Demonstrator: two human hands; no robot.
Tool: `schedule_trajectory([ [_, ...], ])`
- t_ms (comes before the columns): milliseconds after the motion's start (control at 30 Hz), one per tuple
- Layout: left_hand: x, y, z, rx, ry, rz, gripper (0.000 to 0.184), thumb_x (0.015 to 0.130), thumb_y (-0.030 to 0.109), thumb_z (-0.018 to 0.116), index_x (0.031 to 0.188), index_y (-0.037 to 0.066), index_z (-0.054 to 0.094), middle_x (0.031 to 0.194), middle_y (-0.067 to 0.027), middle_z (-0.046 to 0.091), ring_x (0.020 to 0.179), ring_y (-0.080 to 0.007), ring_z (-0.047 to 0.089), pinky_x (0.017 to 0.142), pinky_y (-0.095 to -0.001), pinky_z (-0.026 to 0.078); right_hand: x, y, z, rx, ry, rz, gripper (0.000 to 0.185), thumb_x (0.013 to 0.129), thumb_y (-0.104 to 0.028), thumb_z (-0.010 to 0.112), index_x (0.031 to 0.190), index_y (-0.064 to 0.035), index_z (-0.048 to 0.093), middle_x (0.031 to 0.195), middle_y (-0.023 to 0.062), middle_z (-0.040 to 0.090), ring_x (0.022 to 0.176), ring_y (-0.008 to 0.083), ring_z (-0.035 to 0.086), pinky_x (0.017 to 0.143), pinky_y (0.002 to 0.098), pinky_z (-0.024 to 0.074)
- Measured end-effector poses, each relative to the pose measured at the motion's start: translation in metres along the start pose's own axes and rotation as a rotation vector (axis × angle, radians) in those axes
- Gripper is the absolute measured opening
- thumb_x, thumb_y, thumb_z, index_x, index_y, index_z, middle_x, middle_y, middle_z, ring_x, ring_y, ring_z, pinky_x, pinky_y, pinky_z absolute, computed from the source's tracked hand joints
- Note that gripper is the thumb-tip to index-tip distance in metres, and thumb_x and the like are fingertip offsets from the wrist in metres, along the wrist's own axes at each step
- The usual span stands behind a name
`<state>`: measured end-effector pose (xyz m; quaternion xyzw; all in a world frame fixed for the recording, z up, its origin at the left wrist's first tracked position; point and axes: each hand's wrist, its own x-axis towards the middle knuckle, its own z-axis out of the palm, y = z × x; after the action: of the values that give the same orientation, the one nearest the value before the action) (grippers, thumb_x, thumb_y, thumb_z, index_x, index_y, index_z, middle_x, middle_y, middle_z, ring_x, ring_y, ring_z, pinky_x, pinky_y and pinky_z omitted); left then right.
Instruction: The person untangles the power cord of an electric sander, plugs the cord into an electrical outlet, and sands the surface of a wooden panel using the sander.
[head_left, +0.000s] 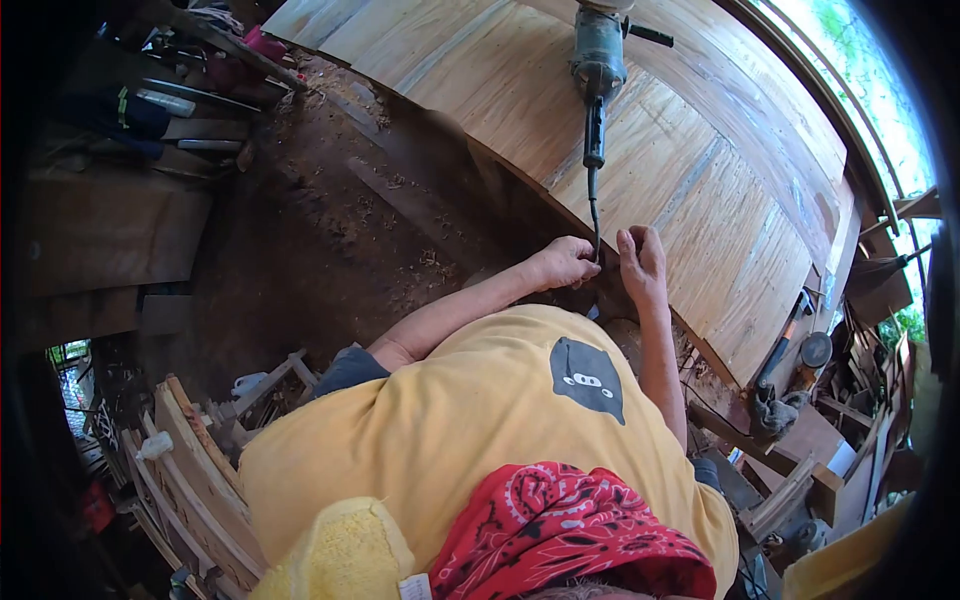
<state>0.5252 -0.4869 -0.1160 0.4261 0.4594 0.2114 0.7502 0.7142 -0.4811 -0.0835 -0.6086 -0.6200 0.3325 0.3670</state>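
Note:
An angle grinder (600, 75) with a grey-green body and black handles lies on a large wooden panel (500, 90); its head is cut off by the top edge. The black power cord (594, 205) runs from its rear handle down to my hands. My left hand (565, 262) is closed, fingers pinched around the cord at the panel's near edge. Just right of the cord, my right hand (643, 262) is raised with fingers loosely curled and thumb apart, holding nothing that I can see.
Brown floor with wood shavings (430, 265) lies left of the panel. Tools (190, 120) crowd the upper left. Curved wooden pieces (195, 470) stand at lower left. A hammer (785, 335) and a dark glove (775, 412) are at the panel's right corner, beside wood scraps.

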Motion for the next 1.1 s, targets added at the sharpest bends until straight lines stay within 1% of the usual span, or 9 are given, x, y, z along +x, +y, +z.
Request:
schedule_trajectory([
  [167,-0.011,0.062,-0.045,0.545,-0.02,-0.07,0.021,0.097,0.021,0.07,0.089,0.002,0.065,0.082,-0.0039,0.066,0.07,-0.0119,0.063,0.066,-0.0287,0.052,0.049,-0.048,-0.003,0.256,-0.115,0.04,0.033,0.102,-0.029,0.069,0.112,0.0015,0.063,0.093,0.0083,0.062,0.085,0.0144,0.057,0.077,0.0313,0.0492],
  [267,-0.003,0.098,-0.078,0.453,-0.036,0.048,0.021,0.098,0.021,0.068,0.098,0.0,0.07,0.082,-0.0065,0.069,0.07,-0.0133,0.064,0.066,-0.0309,0.053,0.079,-0.14,-0.015,0.525,-0.259,-0.151,0.028,0.101,-0.025,0.07,0.112,0.0006,0.064,0.093,0.0057,0.062,0.08,0.0124,0.055,0.073,0.0282,0.0486],
  [367,0.019,0.119,-0.127,0.348,-0.139,0.293,0.016,0.097,0.015,0.068,0.103,0.001,0.074,0.083,-0.0062,0.07,0.072,-0.0112,0.064,0.068,-0.031,0.053,0.114,-0.206,-0.007,0.363,-0.246,-0.459,0.025,0.099,-0.019,0.072,0.112,0.0,0.064,0.093,0.0054,0.062,0.078,0.0125,0.055,0.072,0.0271,0.0478],
  [467,0.084,0.144,-0.177,0.338,-0.052,0.614,0.015,0.096,0.012,0.068,0.103,0.001,0.073,0.085,-0.011,0.072,0.073,-0.0165,0.067,0.069,-0.0338,0.054,0.15,-0.203,0.041,0.338,-0.072,-0.258,0.03,0.1,-0.023,0.073,0.113,0.0017,0.063,0.097,0.0027,0.06,0.084,0.0098,0.055,0.076,0.0266,0.0465],
  [633,0.18,0.263,-0.201,0.714,0.151,1.046,0.02,0.092,0.011,0.071,0.109,0.0,0.072,0.097,-0.0169,0.071,0.085,-0.0295,0.07,0.08,-0.0369,0.057,0.182,-0.107,0.093,-0.539,0.336,-0.02,0.046,0.089,-0.026,0.08,0.12,0.0015,0.059,0.105,0.0197,0.061,0.098,0.0375,0.061,0.086,0.0459,0.051],
  [667,0.203,0.278,-0.194,0.754,0.151,1.09,0.027,0.09,0.013,0.072,0.114,0.001,0.071,0.105,-0.0222,0.069,0.096,-0.0377,0.069,0.087,-0.0404,0.056,0.179,-0.09,0.094,-0.603,0.305,0.098,0.052,0.089,-0.034,0.079,0.121,0.0022,0.059,0.109,0.0222,0.061,0.104,0.0398,0.061,0.09,0.0478,0.05],
  [767,0.286,0.303,-0.17,1.089,0.227,1.164,0.043,0.087,0.019,0.073,0.126,0.003,0.066,0.119,-0.0217,0.066,0.112,-0.0387,0.064,0.099,-0.0454,0.051,0.162,-0.047,0.098,-0.38,0.081,0.539,0.064,0.091,-0.055,0.072,0.115,0.003,0.061,0.106,0.0246,0.063,0.103,0.0413,0.062,0.09,0.0472,0.0499],
  [833,0.328,0.313,-0.158,1.26,0.235,0.923,0.066,0.084,0.027,0.074,0.143,0.005,0.052,0.139,-0.0218,0.055,0.129,-0.0423,0.053,0.11,-0.0532,0.043,0.164,-0.065,0.095,-0.175,0.002,0.648,0.064,0.092,-0.06,0.068,0.103,0.003,0.061,0.096,0.0237,0.065,0.094,0.0383,0.063,0.085,0.0454,0.05],
  [1100,0.399,0.361,-0.15,1.474,0.28,0.367,0.054,0.095,0.029,0.063,0.143,0.007,0.052,0.144,-0.0201,0.056,0.136,-0.0373,0.054,0.111,-0.0474,0.043,0.166,-0.064,0.094,0.101,-0.073,0.737,0.067,0.088,-0.064,0.069,0.104,0.0013,0.061,0.094,0.0148,0.063,0.092,0.0254,0.059,0.081,0.0416,0.0486],
])
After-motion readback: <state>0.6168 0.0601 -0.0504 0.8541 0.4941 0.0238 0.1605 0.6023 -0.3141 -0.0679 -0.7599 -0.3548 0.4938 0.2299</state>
